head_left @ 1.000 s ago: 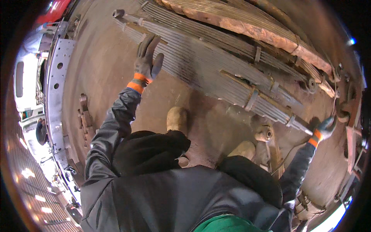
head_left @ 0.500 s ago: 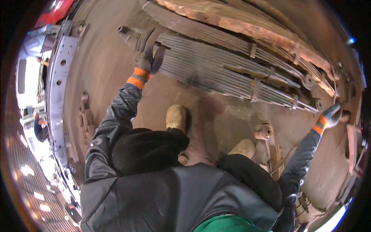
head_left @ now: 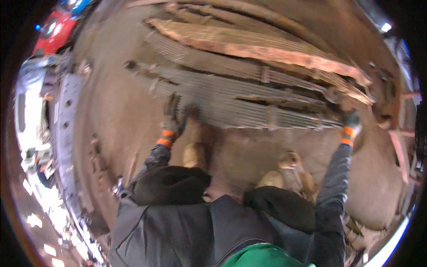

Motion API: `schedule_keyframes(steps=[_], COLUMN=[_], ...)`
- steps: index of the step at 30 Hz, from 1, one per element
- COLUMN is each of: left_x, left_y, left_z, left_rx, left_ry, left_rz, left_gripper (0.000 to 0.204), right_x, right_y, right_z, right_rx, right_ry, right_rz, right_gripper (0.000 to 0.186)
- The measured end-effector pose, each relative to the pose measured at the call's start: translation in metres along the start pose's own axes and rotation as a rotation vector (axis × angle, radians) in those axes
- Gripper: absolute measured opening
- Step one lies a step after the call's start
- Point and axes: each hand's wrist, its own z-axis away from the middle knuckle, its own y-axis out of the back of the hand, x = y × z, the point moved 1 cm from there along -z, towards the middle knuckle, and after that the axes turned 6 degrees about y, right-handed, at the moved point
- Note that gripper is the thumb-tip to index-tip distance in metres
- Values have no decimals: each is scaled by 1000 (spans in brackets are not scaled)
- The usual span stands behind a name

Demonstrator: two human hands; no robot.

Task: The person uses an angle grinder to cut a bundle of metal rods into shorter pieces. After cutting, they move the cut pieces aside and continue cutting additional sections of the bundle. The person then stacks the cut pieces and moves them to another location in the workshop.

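Several rusty and grey leaf springs lie side by side on the floor ahead of me. The nearest is a grey multi-leaf spring, with clamps around its leaves toward the right. My left hand, in a dark glove with an orange cuff, is just short of its left part, fingers stretched out and thumb apart, holding nothing. At the spring's right end my gloved right hand looks closed over the eye, hiding it. Motion blurs both hands.
Behind lies a spring with a thick orange-rusted side. A rusty bracket-like part is beside my right boot; my left boot stands nearer the spring. A long drilled steel beam runs along the left.
My left hand has come down off the springs toward me. My right hand has moved from beyond the nearest spring's end onto its eye. The whole view has shifted.
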Motion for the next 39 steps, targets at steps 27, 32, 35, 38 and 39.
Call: schedule_keyframes(steps=[27, 32, 35, 38, 39], left_x=[62, 63, 63, 64, 65], left_y=[-61, -63, -67, -68, -68], left_z=[-89, -89, -89, -89, -89], left_rx=[-164, -161, -202, -167, -162], left_ry=[18, 31, 76, 48, 49], left_rz=[-41, -39, -20, -35, -50], left_gripper=[69, 68, 67, 69, 69], right_x=[-74, -45, -7, 16, 16], right_y=[107, 155, 168, 129, 109], right_z=[-140, -188, -247, -311, -326], right_rx=[-254, 63, 114, -11, -28], right_ry=[-91, 325, 367, 100, -29], right_rz=[550, 552, 272, -421, -560], right_gripper=[61, 63, 60, 57, 56])
